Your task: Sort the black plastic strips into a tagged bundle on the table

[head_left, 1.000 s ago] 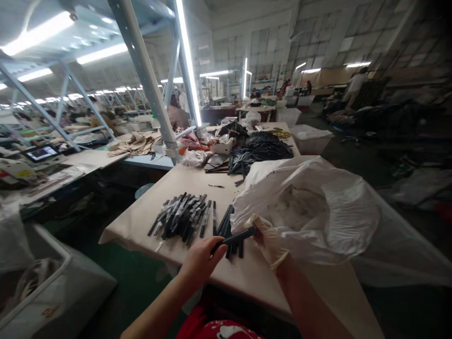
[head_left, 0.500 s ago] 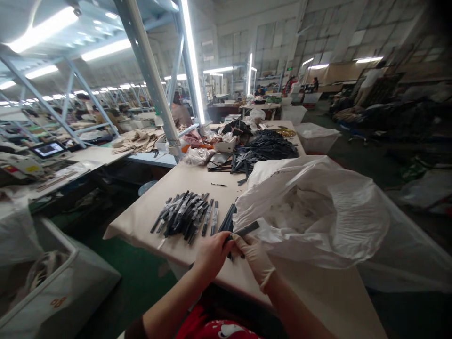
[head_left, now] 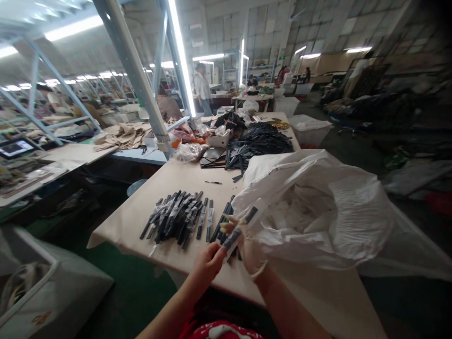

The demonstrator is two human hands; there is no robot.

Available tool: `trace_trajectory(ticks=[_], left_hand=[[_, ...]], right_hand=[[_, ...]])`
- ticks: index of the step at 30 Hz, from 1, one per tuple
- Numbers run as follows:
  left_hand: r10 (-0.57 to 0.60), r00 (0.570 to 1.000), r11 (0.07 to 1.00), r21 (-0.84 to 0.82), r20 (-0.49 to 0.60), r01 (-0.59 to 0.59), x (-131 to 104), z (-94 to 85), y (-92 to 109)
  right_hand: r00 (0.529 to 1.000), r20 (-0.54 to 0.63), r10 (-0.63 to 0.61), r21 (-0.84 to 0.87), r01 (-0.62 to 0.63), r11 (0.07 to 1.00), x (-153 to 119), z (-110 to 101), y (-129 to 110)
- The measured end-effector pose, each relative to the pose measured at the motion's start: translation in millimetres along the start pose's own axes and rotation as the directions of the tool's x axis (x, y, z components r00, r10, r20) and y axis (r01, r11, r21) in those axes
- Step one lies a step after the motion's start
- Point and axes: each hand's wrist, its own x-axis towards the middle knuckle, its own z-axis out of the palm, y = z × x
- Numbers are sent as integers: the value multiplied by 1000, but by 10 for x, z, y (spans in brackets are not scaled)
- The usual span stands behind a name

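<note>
My bare left hand is closed round the lower end of a dark strip bundle, which has a shiny clear wrap around its middle. The bundle slants up to the right across the palm of my right hand. That hand wears a pale glove, and its fingers are spread out to the left behind the bundle. More dark strips lie on the table just beyond, partly hidden by the glove. To the left is a heap of similar wrapped bundles, with two single ones beside it.
A large white sack gapes on the table's right side. Farther back lie a pen, a pile of loose dark strips and plastic bags. A metal post rises at the table's left edge. A white bin stands lower left.
My right hand has gone from pinching the strip bundle to spreading its fingers behind it. The bundle now tilts more steeply and shows its clear wrap. The camera view has shifted slightly right.
</note>
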Motion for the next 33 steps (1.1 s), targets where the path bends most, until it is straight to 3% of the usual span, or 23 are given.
trace_trajectory(ticks=[2, 4, 8, 11, 14, 16, 17, 19, 21, 23, 26, 28, 30, 32, 33], left_hand=[[33, 999, 999, 2, -24, -33, 87, 7, -59], [22, 1000, 999, 30, 17, -23, 167, -25, -136], [-46, 997, 995, 87, 66, 40, 357, -120, -324], [-41, 999, 995, 94, 28, 38, 591, -227, -500], [-14, 999, 987, 158, -30, 19, 961, -496, -737], [32, 991, 958, 288, -129, 7, 1268, -765, -929], [56, 983, 924, 381, -175, 15, 1419, -908, -1026], [84, 967, 836, 546, -241, 63, 1675, -1162, -1198], [135, 941, 759, 643, -310, 103, 1854, -1289, -1300], [194, 929, 713, 696, -315, 88, 1992, -1218, -1315], [106, 988, 722, 691, -116, 4, 2255, -773, -1230], [24, 999, 760, 650, -38, 7, 2478, -394, -1159], [-27, 999, 787, 615, -42, 47, 2683, -76, -1107], [-88, 994, 817, 567, -57, 105, 2821, 123, -1083], [-122, 991, 833, 536, -63, 137, 2860, 179, -1081]], right_hand=[[996, 65, 60, 18, -62, 998, 75, 23, 86], [994, 71, 80, 49, -83, 995, 167, 15, 150], [989, -146, 11, 170, 14, 985, 409, 71, 287], [997, -44, 62, 6, -61, 998, 561, 154, 404], [999, -43, -31, -343, 15, 939, 632, -28, 229], [948, -175, -265, -638, 96, 764, 660, -355, -104], [897, -236, -373, -789, 47, 613, 686, -561, -299], [818, -321, -477, -942, -222, 253, 776, -993, -650], [788, -470, -398, -837, -541, -81, 900, -1367, -842], [749, -610, -259, -705, -662, -256, 1014, -1615, -838], [750, -657, -77, -701, -645, -303, 1114, -1741, -622], [764, -641, -69, -726, -633, -269, 1135, -1731, -497], [770, -618, -159, -741, -638, -210, 1117, -1711, -465], [767, -573, -290, -785, -615, -75, 1048, -1707, -518], [754, -555, -352, -814, -580, 41, 997, -1708, -560]])
